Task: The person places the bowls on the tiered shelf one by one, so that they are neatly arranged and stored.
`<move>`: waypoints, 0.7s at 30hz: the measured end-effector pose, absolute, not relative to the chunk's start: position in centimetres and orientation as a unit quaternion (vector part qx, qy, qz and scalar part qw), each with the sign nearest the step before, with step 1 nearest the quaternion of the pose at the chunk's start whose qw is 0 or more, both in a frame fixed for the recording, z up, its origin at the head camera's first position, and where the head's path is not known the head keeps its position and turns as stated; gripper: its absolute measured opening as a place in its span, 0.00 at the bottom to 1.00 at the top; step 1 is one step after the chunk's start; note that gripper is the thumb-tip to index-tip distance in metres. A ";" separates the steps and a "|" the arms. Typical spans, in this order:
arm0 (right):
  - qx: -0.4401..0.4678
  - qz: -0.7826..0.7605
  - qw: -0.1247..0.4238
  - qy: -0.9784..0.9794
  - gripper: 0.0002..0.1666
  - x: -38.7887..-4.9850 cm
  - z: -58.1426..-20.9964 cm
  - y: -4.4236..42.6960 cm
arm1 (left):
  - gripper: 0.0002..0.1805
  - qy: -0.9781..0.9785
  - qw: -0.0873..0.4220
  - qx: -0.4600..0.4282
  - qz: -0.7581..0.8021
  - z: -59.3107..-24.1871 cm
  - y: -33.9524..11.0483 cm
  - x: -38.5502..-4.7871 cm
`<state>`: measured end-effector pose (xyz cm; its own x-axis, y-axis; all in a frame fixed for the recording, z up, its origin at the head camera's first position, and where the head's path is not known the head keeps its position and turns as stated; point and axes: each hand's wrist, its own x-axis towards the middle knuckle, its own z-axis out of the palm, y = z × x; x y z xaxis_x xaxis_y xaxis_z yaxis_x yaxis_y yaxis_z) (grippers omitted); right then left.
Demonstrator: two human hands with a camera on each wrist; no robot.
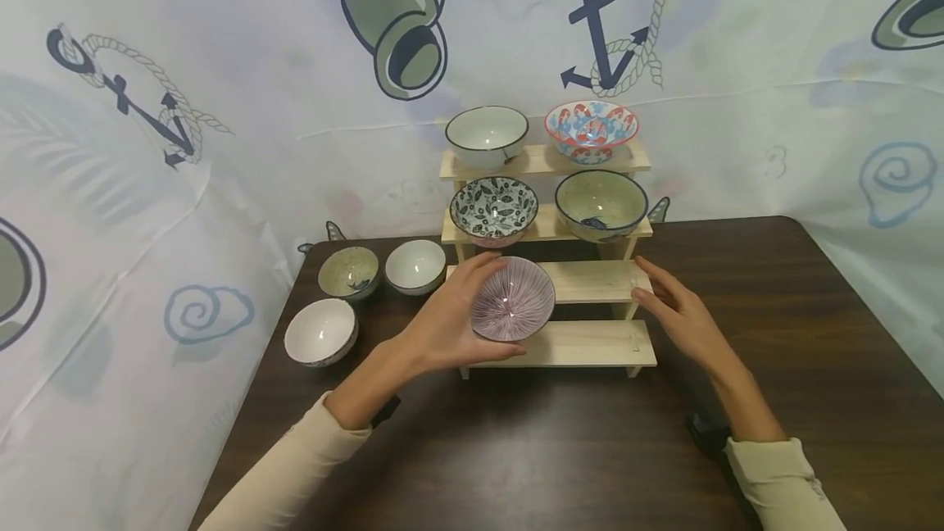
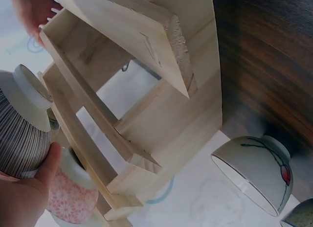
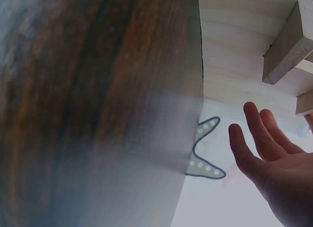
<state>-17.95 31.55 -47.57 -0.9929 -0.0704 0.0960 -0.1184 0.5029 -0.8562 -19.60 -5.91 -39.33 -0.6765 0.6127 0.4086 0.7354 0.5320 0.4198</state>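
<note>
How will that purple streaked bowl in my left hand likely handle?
The purple streaked bowl looks glossy, so it may slip in the left hand. It looks ceramic, so probably stiff but apt to chip. Its narrow foot might let it tip.

The left hand [image 2: 22, 200] grips a striped bowl [image 2: 22, 129], its pale foot turned toward the wooden stand [image 2: 176, 129]. A pink flowered bowl [image 2: 71, 195] shows beyond, partly hidden. The right hand [image 2: 34, 11] is near the stand's right end. Left of the stand, a white bowl [image 2: 254, 168] with a red bud sits on the dark counter [image 2: 269, 65], near a cut-off speckled bowl [image 2: 302, 215].
</note>
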 end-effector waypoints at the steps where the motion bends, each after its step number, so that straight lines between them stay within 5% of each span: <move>1: 0.053 0.496 0.024 -0.866 0.38 -17.9 -47.6 31.6 | 0.61 -0.868 0.106 -0.390 -0.288 -39.4 -5.8 -19.7; 21: 0.058 0.503 0.023 -0.862 0.38 -18.0 -47.6 31.6 | 0.61 -0.862 0.074 -0.424 -0.269 -39.3 -2.8 -20.4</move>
